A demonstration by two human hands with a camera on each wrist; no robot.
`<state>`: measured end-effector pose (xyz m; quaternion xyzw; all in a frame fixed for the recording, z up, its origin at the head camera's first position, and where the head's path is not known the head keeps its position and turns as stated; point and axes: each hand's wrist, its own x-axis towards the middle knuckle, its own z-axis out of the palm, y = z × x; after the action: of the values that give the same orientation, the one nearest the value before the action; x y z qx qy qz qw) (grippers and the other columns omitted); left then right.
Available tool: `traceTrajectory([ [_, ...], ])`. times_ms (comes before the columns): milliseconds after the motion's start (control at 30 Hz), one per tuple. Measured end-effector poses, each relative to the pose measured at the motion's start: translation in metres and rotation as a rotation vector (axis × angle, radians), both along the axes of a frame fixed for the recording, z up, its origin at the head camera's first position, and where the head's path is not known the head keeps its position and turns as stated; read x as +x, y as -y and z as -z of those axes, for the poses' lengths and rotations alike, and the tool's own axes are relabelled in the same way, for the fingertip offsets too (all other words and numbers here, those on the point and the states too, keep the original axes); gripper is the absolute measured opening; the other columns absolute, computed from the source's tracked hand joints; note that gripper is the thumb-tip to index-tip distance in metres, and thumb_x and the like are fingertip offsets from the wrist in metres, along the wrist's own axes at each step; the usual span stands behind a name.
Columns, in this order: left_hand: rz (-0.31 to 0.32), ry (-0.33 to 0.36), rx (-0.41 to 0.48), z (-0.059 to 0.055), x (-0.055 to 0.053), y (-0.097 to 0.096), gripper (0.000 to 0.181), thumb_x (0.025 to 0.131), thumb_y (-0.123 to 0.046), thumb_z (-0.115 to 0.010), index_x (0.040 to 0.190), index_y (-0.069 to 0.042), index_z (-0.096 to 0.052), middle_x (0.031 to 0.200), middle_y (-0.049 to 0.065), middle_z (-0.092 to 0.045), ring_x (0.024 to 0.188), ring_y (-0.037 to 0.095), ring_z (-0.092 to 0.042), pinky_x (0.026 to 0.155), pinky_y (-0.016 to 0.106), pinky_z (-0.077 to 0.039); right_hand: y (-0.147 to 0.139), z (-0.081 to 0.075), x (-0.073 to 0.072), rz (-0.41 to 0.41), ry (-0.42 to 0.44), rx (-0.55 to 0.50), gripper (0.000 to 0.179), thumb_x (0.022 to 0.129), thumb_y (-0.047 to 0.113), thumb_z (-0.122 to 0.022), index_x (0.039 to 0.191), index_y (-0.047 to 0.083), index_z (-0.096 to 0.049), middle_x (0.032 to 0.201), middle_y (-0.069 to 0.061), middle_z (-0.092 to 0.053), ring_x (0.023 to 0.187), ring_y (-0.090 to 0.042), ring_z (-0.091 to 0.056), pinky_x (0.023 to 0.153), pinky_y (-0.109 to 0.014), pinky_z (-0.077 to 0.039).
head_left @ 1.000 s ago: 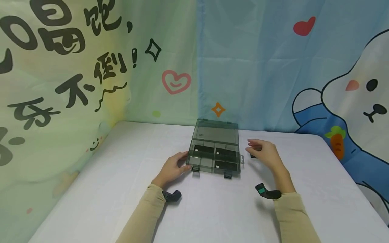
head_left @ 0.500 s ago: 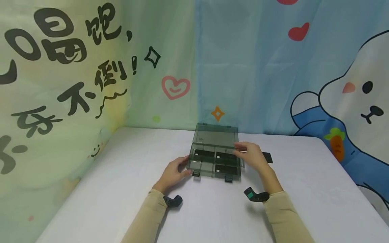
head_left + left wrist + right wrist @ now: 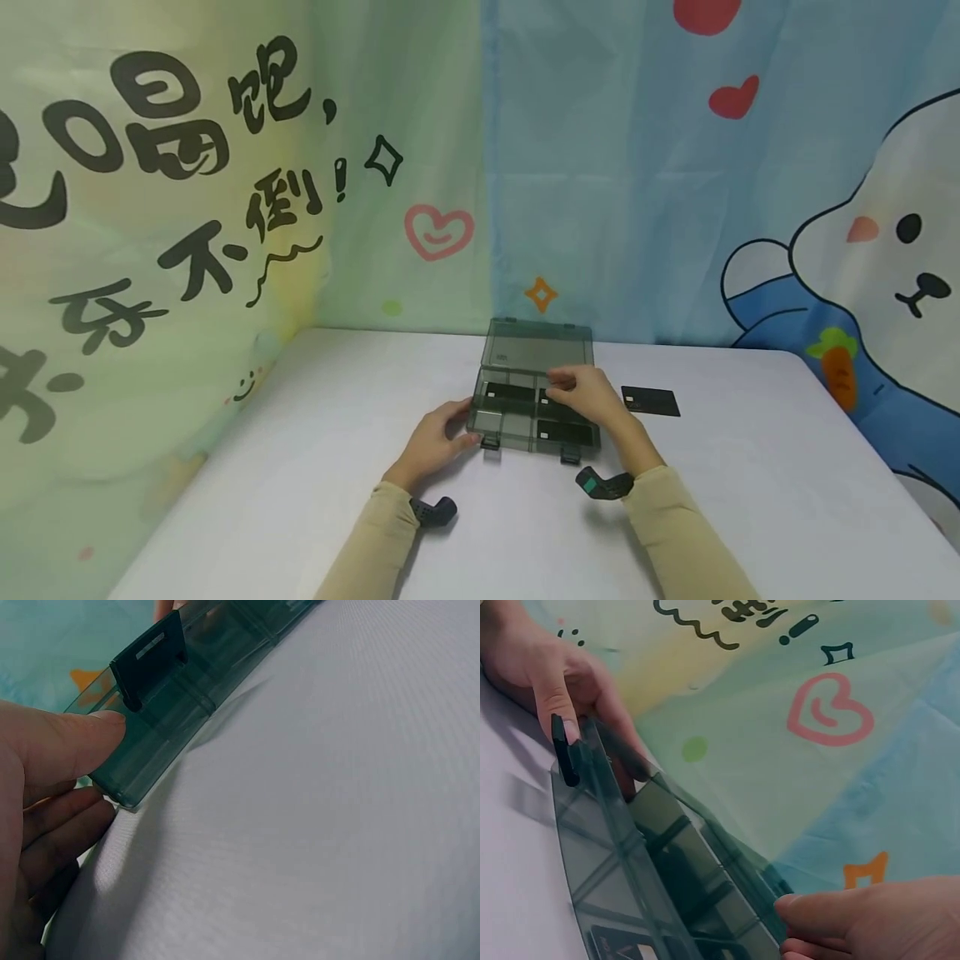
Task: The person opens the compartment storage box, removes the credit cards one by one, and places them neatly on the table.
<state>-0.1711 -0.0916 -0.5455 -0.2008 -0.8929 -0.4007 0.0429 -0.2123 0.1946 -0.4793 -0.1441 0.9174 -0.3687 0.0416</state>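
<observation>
A translucent dark-green storage box (image 3: pixel 517 427) stands on the white table with its lid (image 3: pixel 538 346) raised at the back. My left hand (image 3: pixel 435 440) grips the box's left side, thumb (image 3: pixel 97 746) on the front wall near a latch (image 3: pixel 150 664). Over the right part of the box is my right hand (image 3: pixel 591 395), its fingertips at the black card (image 3: pixel 558 410) in the back right compartment. I see nothing held there; its fingertips are partly hidden. Other black cards lie in the back left compartment (image 3: pixel 512 392) and front right compartment (image 3: pixel 564 432).
Right of the box, another black card (image 3: pixel 651 401) lies flat on the white table (image 3: pixel 517 533). Behind the table hangs a printed cloth backdrop (image 3: pixel 570 208). Each wrist wears a small dark device, such as the right wrist camera (image 3: pixel 604 483).
My right hand leaves the black card flat on the table right of the box and moves left over the open compartments. The left hand stays on the box; the head view tilts up slightly.
</observation>
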Motion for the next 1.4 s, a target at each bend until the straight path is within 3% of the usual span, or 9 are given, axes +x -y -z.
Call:
traceTrajectory([
  [233, 0.001, 0.026, -0.020, 0.002, 0.001, -0.005, 0.064, 0.082, -0.029, -0.071, 0.138, -0.009, -0.048, 0.131, 0.007, -0.060, 0.129, 0.026, -0.050, 0.113, 0.043, -0.035, 0.006, 0.011, -0.003, -0.025, 0.062, -0.007, 0.039, 0.091, 0.019, -0.063, 0.126, 0.002, -0.060, 0.120, -0.014, -0.065, 0.109, -0.030, -0.061, 0.089, -0.044, -0.054],
  [700, 0.012, -0.008, 0.008, -0.001, 0.000, -0.004, 0.064, 0.081, -0.029, -0.072, 0.136, -0.006, -0.049, 0.129, 0.009, -0.061, 0.127, 0.027, -0.052, 0.111, 0.045, -0.037, 0.017, 0.009, -0.015, -0.019, 0.134, 0.042, 0.040, 0.091, 0.025, -0.062, 0.124, 0.001, -0.061, 0.123, -0.017, -0.063, 0.115, -0.034, -0.058, 0.094, -0.048, -0.051],
  [1400, 0.008, -0.026, 0.020, -0.001, 0.002, -0.001, 0.065, 0.081, -0.032, -0.070, 0.135, -0.004, -0.050, 0.129, 0.011, -0.061, 0.126, 0.029, -0.052, 0.112, 0.045, -0.036, 0.024, 0.014, -0.015, -0.022, 0.121, -0.035, 0.034, 0.092, 0.012, -0.061, 0.123, -0.001, -0.061, 0.112, -0.015, -0.069, 0.104, -0.029, -0.064, 0.088, -0.043, -0.055],
])
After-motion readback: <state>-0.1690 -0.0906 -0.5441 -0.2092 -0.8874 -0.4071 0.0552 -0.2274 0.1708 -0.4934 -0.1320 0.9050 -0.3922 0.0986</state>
